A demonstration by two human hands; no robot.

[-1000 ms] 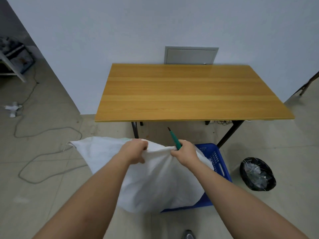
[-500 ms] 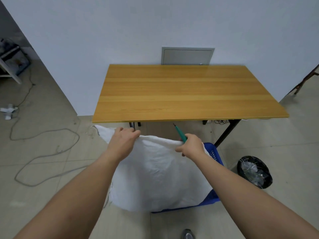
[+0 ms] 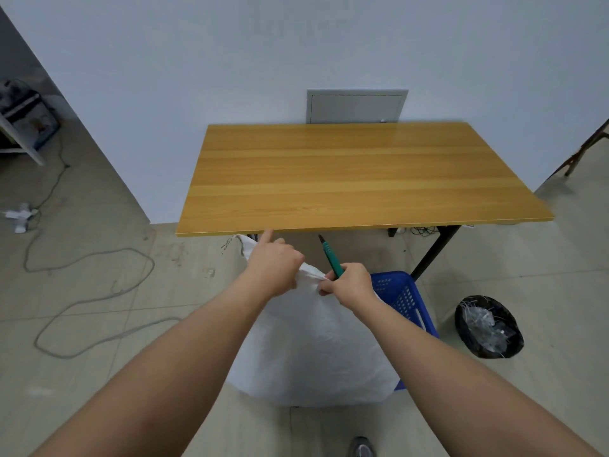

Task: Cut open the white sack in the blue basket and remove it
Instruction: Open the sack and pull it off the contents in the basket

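1. Nearest the camera, the white sack (image 3: 316,351) hung in a long drape, its bulk low and its gathered top edge lifted up and away from the person. Its long axis ran from the floor side up toward the hands.
2. Behind and to the right of the sack, the blue basket (image 3: 407,300) stood on the floor, only its right wall and corner showing. The sack's lower part covered the rest, so whether the bottom of the sack lay inside the basket could not be told.
3. The right hand (image 3: 351,285) had a grip closed round a green-handled cutter (image 3: 331,260) and also pinched the sack's top edge. The cutter pointed up and away to the left.
4. The left hand (image 3: 273,267) sat just beside the right, slightly farther out, its grip bunched on the same top edge with the forefinger pointing toward the surface (image 3: 356,179).
5. Both hands held the sack at its top, close together, so any lift would probably draw the sack upward and toward the left, clear of the basket.
6. Farther off, a black bin (image 3: 487,328) stood well apart to the right.
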